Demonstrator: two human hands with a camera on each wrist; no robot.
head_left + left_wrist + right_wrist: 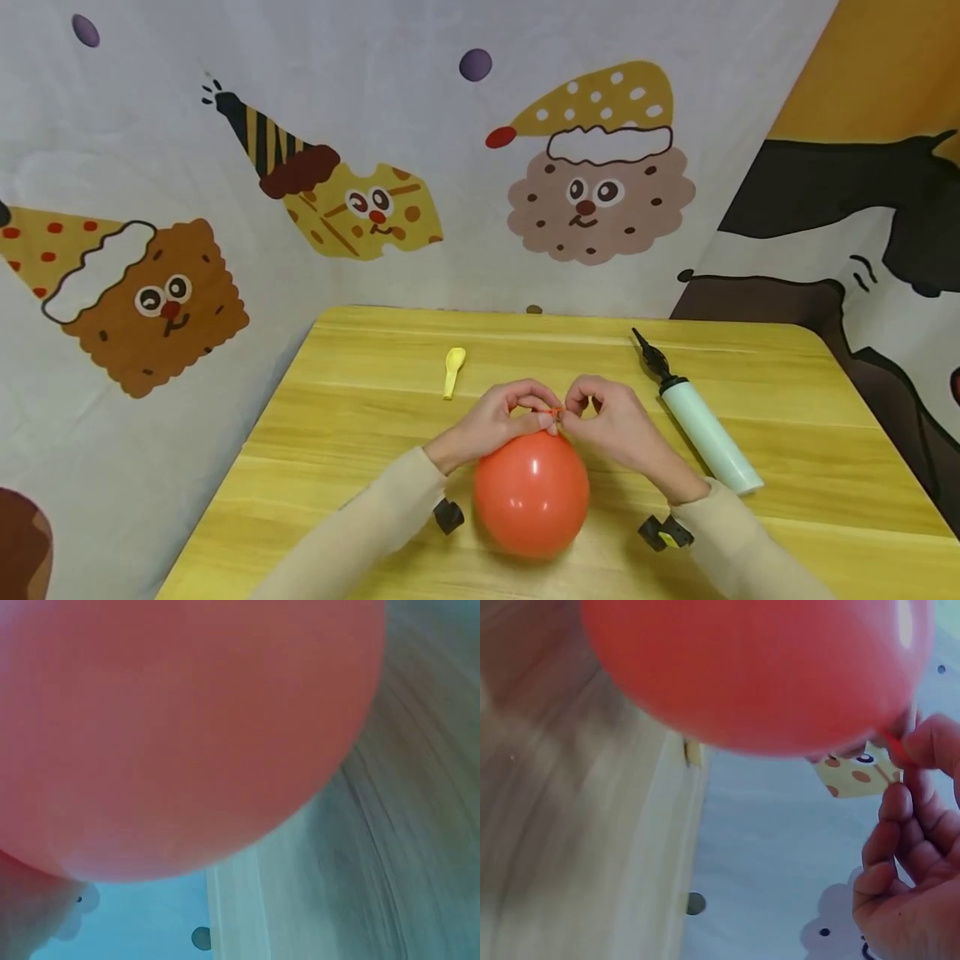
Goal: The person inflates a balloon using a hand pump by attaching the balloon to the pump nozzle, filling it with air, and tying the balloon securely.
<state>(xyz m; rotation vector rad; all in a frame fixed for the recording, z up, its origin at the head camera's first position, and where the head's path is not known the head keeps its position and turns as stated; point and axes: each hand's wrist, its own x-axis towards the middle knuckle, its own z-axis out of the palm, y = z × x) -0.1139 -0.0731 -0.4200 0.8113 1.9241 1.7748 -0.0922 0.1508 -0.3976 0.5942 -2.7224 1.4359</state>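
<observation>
A round, inflated red balloon (531,496) is between the two forearms, its neck pointing away from the person. At that neck the left hand (517,410) pinches the rubber between thumb and fingers. From the other side the right hand (609,419) pinches the neck's end with thumb and forefinger. In the right wrist view the right hand (919,847) has its thumb and fingertip on the stretched red neck (895,746). The balloon (172,735) fills most of the left wrist view and hides the left fingers there.
A flat yellow balloon (453,372) lies on the wooden table (360,358) beyond the left hand. To the right lies a pale green hand pump (708,433) with a black nozzle. Behind the table hangs a cloth (465,275) printed with cartoon figures.
</observation>
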